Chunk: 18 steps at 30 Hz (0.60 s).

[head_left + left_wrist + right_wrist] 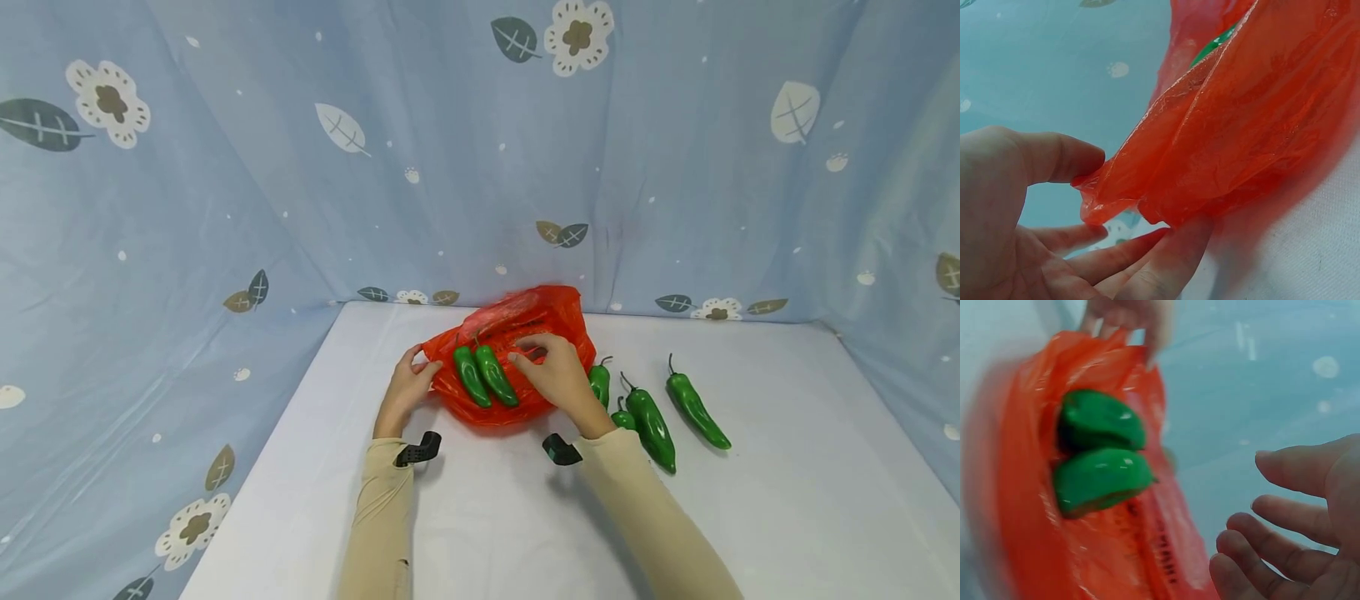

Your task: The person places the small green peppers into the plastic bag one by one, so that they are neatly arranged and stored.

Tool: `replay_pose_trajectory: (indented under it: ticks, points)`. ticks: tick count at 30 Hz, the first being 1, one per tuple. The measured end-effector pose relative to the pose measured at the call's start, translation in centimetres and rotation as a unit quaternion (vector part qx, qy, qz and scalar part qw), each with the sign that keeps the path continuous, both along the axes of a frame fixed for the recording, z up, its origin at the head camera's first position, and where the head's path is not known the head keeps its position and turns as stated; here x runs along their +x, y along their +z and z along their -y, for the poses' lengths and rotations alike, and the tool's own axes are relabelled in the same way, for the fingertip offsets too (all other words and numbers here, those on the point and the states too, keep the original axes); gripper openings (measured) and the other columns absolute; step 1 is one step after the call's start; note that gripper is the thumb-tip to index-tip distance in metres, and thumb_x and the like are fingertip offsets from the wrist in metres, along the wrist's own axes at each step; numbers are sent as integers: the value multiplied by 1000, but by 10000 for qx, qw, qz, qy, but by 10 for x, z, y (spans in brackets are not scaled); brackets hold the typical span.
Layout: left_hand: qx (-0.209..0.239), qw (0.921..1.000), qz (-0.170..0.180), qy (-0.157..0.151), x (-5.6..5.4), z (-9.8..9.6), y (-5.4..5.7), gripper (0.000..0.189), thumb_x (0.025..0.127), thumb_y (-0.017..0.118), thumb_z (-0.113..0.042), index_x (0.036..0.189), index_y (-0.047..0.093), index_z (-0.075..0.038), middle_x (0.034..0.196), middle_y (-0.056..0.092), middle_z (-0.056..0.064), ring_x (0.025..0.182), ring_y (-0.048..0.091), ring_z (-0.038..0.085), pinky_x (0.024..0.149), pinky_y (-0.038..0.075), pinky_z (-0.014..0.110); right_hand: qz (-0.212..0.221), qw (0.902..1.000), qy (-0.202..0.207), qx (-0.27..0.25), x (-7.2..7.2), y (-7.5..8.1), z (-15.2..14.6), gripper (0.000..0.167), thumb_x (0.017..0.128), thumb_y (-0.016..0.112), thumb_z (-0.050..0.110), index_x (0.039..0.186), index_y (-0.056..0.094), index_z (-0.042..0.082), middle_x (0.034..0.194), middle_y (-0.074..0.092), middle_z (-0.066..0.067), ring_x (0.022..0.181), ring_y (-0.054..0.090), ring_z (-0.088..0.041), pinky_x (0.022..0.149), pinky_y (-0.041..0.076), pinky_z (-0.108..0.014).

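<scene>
A red plastic bag lies spread on the white table with its mouth gaping. Two green peppers rest side by side in its mouth. My left hand holds the bag's left edge; in the left wrist view the thin plastic runs between thumb and fingers. Over the bag's right side is my right hand, empty, its fingers loosely bent and spread. The right wrist view shows the pair of peppers blurred, apart from that hand's fingertips.
Several more green peppers lie on the table to the right of the bag, some partly behind the right forearm. One pepper lies farthest right. A blue flowered curtain closes off the back and sides of the white table.
</scene>
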<state>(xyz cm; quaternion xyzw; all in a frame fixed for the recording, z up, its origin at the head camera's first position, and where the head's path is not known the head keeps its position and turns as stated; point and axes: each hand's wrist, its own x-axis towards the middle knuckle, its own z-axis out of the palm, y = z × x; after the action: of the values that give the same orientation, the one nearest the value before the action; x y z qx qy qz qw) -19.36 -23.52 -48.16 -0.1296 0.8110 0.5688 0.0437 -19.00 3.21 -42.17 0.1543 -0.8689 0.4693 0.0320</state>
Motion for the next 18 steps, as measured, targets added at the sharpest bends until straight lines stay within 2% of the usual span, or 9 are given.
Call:
replay_pose_trajectory:
  ticks: [5, 12, 18]
  points:
    - [58, 10000, 52, 37, 0, -1, 0, 72, 102, 57, -32, 164, 26, -11, 150, 54, 25, 128, 63, 35, 109, 52, 49, -249, 9992, -195, -255, 10, 15, -19, 29, 94, 75, 20, 118, 75, 3, 112, 76, -13, 94, 68, -27, 76, 56, -31]
    - [82, 9999, 50, 74, 1, -2, -1, 70, 103, 57, -30, 163, 27, -12, 150, 55, 25, 127, 64, 35, 103, 56, 44, -390, 9969, -479, -485, 22, 33, -46, 29, 97, 72, 21, 120, 74, 5, 113, 75, -13, 98, 69, -26, 85, 58, -35]
    - [137, 9999, 4, 74, 0, -3, 1, 69, 104, 56, -27, 163, 26, -10, 150, 55, 26, 124, 65, 35, 99, 58, 42, -421, 9949, -675, -617, 30, 42, -66, 31, 99, 70, 25, 123, 74, 5, 118, 74, -15, 104, 69, -29, 83, 53, -14]
